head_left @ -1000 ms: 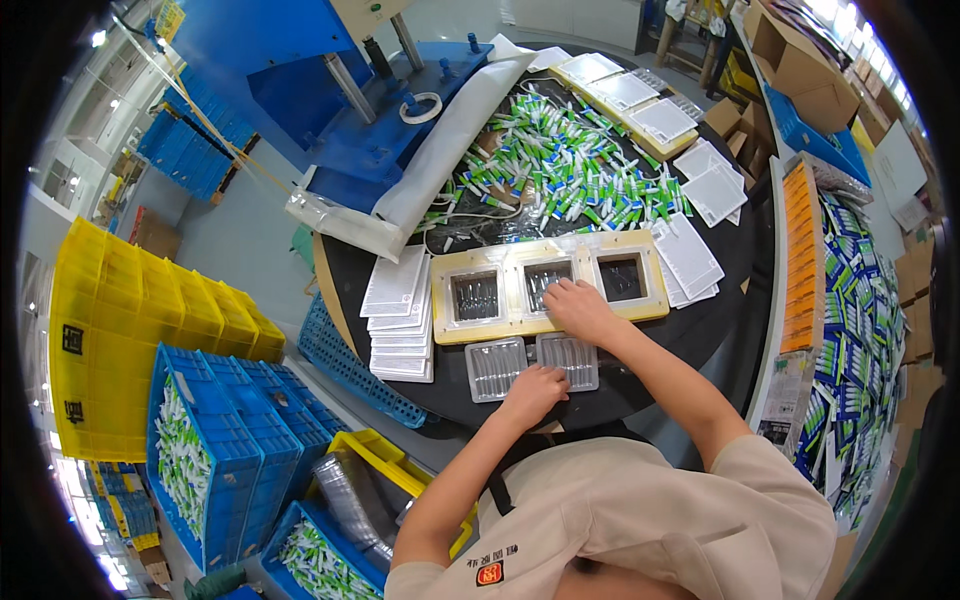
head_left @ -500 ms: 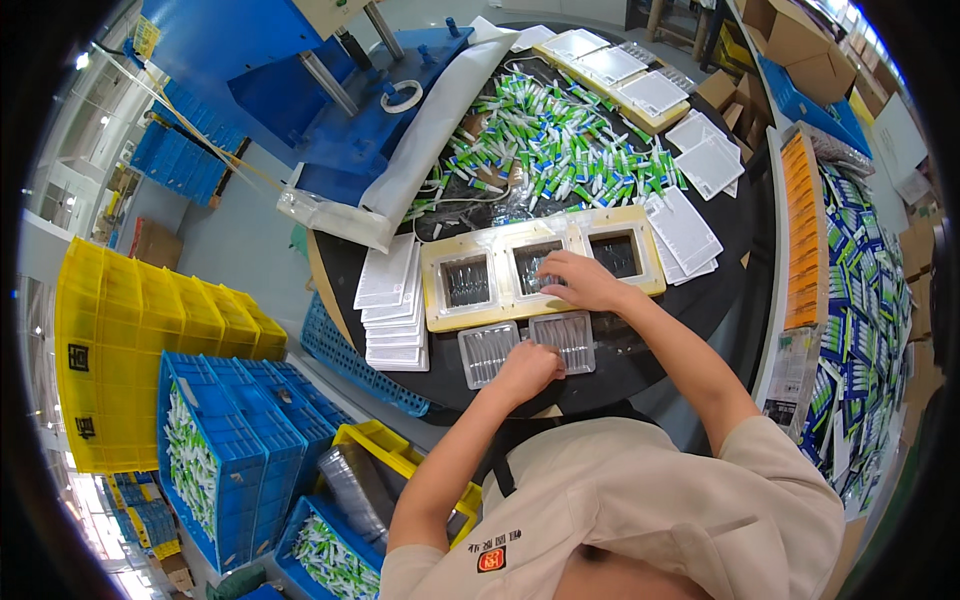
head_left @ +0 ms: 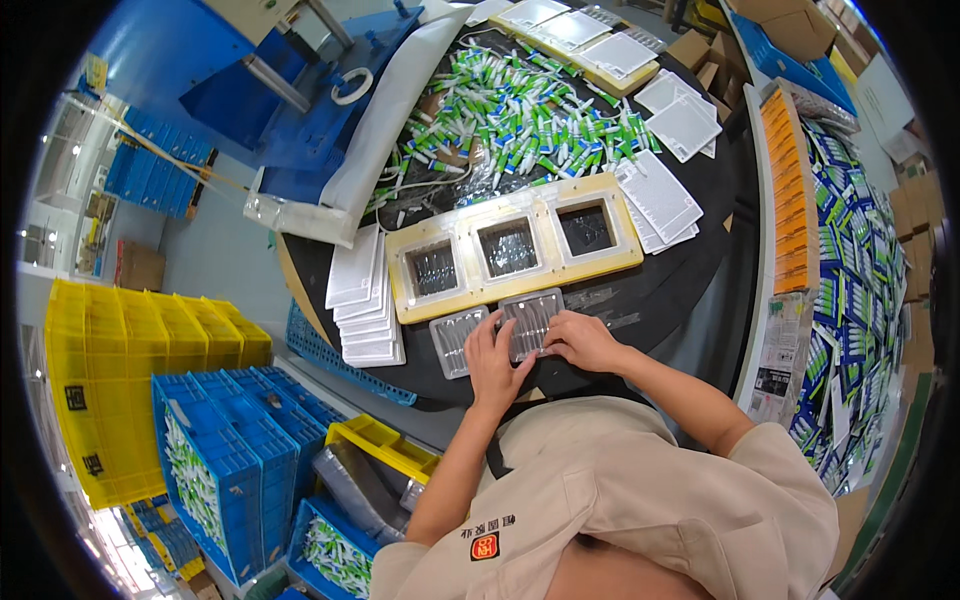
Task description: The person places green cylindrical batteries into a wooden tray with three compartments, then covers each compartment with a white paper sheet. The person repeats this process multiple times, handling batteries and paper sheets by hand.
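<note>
If my spread left hand [head_left: 490, 368] slips, my pinching right hand [head_left: 588, 344] may skew the clear ribbed plastic tray [head_left: 530, 318] beside the yellow three-window frame [head_left: 548, 240].

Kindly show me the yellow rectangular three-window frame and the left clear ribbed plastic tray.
Yellow rectangular three-window frame [head_left: 520, 287], head view: front edge.
Left clear ribbed plastic tray [head_left: 453, 345], head view: visible middle.

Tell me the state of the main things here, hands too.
Left clear tray, no tubes visible
Right clear tray, no tubes visible
Left hand, spread open
Right hand, fingers bent
Near yellow frame, flat, uncovered
Far yellow frame, topped with cards
White card stack, uneven
Tubes, loosely heaped
Stacked blue crate, holding tubes
</note>
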### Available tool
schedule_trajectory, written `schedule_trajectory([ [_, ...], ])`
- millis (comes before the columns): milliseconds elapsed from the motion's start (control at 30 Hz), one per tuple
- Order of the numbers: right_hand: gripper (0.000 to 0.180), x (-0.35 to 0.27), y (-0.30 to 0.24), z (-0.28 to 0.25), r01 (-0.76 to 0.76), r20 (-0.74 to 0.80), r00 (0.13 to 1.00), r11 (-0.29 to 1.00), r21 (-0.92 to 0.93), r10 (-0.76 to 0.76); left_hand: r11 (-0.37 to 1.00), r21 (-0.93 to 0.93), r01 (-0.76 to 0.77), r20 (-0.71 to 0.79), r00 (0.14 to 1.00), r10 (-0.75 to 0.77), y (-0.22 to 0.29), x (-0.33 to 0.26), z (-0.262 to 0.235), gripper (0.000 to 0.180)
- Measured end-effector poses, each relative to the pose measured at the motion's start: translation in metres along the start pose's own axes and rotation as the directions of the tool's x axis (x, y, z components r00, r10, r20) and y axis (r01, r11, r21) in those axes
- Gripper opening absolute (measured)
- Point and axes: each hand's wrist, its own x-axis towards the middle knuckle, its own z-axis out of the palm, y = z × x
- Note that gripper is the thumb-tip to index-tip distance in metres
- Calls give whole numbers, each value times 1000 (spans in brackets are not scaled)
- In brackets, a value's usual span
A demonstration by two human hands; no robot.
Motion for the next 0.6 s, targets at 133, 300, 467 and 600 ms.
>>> schedule_trajectory([
  [133,6,9,-2,-3,-103,46,994,995,-5,103,995,3,98,-62,993,-98,-5,-8,7,74],
  [300,5,21,-1,6,-79,123,987,978,-193,104,994,102,40,-145,989,-25,-7,-14,13,81],
  [467,9,5,-23,-6,104,-203,971,986,-128,-129,984,76,158,-172,975,-144,-3,-20,12,91],
  [600,12,-6,-32,-59,128,-496,862,992,18,-102,966,151,210,-156,970,-186,6,-19,8,91],
])
